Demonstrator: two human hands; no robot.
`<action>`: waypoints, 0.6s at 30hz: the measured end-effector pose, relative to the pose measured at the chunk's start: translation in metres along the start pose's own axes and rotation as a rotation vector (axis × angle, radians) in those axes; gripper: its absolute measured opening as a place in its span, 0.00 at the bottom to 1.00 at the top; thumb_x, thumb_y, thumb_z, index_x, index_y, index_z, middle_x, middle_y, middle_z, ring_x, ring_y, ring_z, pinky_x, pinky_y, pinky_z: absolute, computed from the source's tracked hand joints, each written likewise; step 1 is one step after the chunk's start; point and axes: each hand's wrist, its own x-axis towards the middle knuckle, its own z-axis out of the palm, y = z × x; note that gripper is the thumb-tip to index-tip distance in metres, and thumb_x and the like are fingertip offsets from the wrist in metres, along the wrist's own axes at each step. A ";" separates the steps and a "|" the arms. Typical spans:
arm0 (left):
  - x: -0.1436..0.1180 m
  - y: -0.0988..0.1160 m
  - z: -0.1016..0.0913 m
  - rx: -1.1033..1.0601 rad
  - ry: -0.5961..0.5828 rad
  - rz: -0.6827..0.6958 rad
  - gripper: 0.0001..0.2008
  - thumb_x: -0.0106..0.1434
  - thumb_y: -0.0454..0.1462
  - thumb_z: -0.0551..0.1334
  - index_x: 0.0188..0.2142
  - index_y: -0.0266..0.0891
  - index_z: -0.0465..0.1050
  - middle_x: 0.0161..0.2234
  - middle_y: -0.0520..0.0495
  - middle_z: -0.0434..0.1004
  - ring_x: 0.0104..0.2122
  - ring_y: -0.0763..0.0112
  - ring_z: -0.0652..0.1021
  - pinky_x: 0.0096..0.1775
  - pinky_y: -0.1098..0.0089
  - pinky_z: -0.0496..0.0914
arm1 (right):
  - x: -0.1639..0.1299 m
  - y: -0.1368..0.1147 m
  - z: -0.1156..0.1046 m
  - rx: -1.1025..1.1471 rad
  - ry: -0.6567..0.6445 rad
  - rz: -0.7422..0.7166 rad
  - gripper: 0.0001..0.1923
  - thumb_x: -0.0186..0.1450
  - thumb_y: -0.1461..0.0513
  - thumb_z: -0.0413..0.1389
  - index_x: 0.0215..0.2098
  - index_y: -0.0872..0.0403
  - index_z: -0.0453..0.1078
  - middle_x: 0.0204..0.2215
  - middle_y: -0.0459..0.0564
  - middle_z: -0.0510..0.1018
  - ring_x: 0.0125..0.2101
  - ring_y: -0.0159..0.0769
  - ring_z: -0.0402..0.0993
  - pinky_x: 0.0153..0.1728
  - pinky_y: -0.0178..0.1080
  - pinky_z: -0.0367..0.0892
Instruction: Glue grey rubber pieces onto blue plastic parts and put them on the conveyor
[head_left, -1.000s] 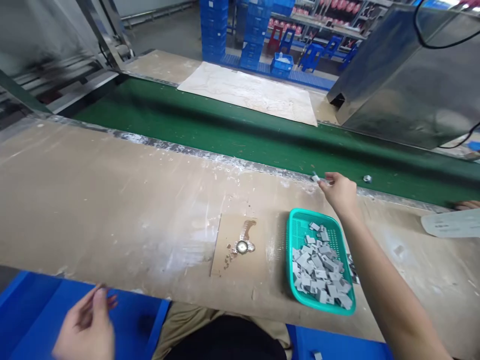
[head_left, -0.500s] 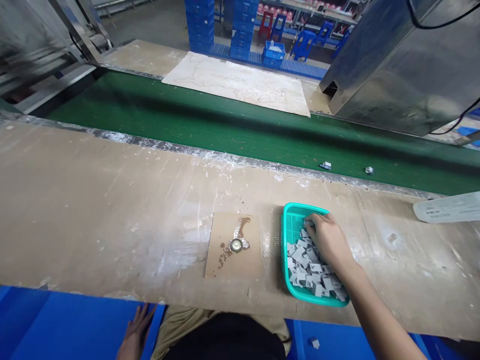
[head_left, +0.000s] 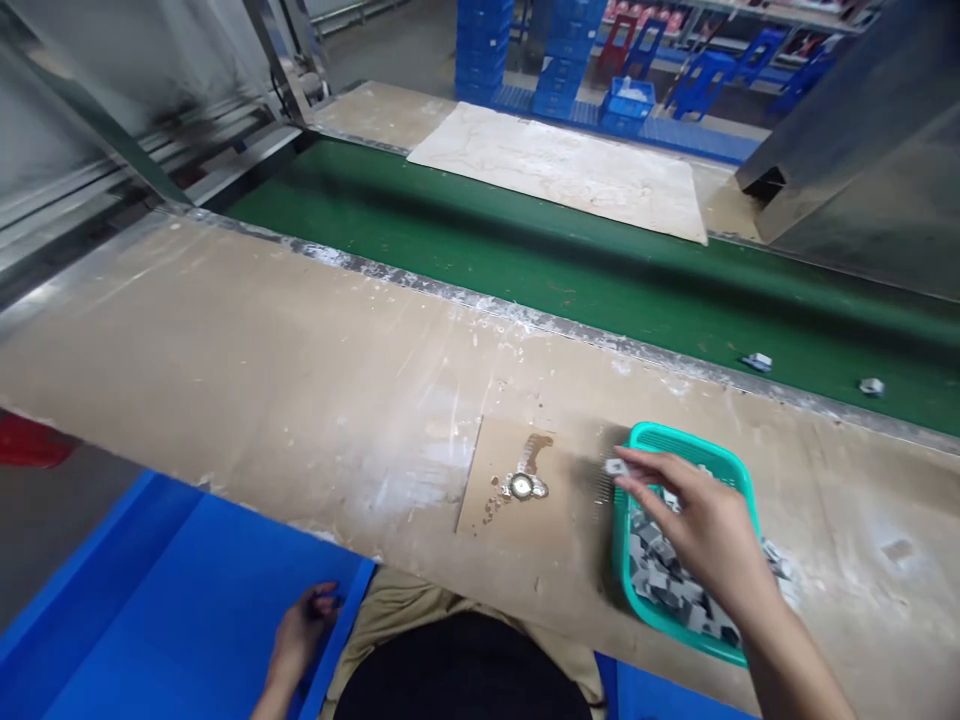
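My right hand (head_left: 701,520) is over the near side of a turquoise plastic basket (head_left: 622,545). Its thumb and fingers pinch a small grey-white block-shaped piece (head_left: 616,467), just past the basket's left rim. Many similar grey pieces (head_left: 664,575) lie heaped in the basket, partly covered by my hand. Down at the left, my left hand (head_left: 300,632) hangs over a blue bin (head_left: 187,600) by its right wall, fingers curled in; a dark spot shows at the fingertips, too small to name. On a cardboard square (head_left: 480,500) sits a small round metal-rimmed disc (head_left: 521,486) amid wet brown stains.
Beyond the worktable (head_left: 337,400) runs a green conveyor belt (head_left: 487,240), with two small pieces (head_left: 759,361) on its right part. A white sheet (head_left: 570,165) lies across its far edge. A metal housing (head_left: 862,170) stands at the back right; blue crates (head_left: 480,50) are stacked behind.
My right hand has lifted from inside the basket to its left rim with a grey-white piece. My left hand's fingers have curled. The view has turned left.
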 end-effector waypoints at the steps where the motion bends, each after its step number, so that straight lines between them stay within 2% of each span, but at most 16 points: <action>1: 0.000 -0.002 -0.001 -0.032 -0.022 -0.023 0.14 0.33 0.34 0.67 0.24 0.37 0.74 0.20 0.46 0.77 0.26 0.55 0.78 0.30 0.61 0.73 | -0.001 -0.012 0.009 0.054 -0.029 -0.030 0.15 0.62 0.57 0.54 0.46 0.51 0.72 0.36 0.51 0.81 0.33 0.42 0.78 0.36 0.43 0.72; 4: -0.005 -0.005 -0.005 -0.142 -0.067 -0.087 0.14 0.30 0.35 0.69 0.22 0.36 0.75 0.21 0.44 0.78 0.28 0.53 0.79 0.31 0.61 0.73 | -0.003 -0.036 0.038 0.129 -0.115 -0.125 0.11 0.64 0.61 0.53 0.44 0.52 0.72 0.36 0.52 0.80 0.35 0.40 0.78 0.38 0.42 0.73; 7: -0.014 -0.006 -0.009 -0.274 -0.050 -0.147 0.15 0.32 0.36 0.71 0.23 0.37 0.76 0.24 0.44 0.80 0.35 0.50 0.79 0.36 0.62 0.74 | -0.004 -0.039 0.061 0.129 -0.160 -0.187 0.11 0.65 0.64 0.50 0.42 0.52 0.72 0.38 0.53 0.79 0.39 0.41 0.76 0.41 0.44 0.72; 11: -0.024 0.001 -0.015 -0.518 0.048 -0.231 0.11 0.45 0.33 0.68 0.31 0.39 0.75 0.30 0.47 0.80 0.42 0.56 0.78 0.42 0.64 0.74 | -0.003 -0.029 0.077 0.127 -0.210 -0.215 0.12 0.66 0.65 0.48 0.43 0.53 0.71 0.39 0.54 0.77 0.40 0.40 0.76 0.42 0.44 0.72; 14: -0.031 0.020 -0.022 -0.701 0.058 -0.281 0.07 0.55 0.30 0.61 0.35 0.39 0.74 0.32 0.47 0.80 0.41 0.63 0.79 0.43 0.66 0.74 | -0.002 -0.027 0.080 0.136 -0.230 -0.212 0.12 0.65 0.64 0.48 0.43 0.52 0.72 0.39 0.54 0.78 0.40 0.41 0.76 0.43 0.45 0.72; 18: -0.052 0.058 -0.030 -0.875 -0.020 -0.285 0.13 0.61 0.27 0.56 0.41 0.39 0.74 0.34 0.46 0.79 0.35 0.70 0.79 0.39 0.71 0.76 | -0.002 -0.036 0.071 0.178 -0.192 -0.135 0.09 0.64 0.62 0.52 0.39 0.52 0.73 0.36 0.53 0.79 0.36 0.41 0.77 0.39 0.44 0.73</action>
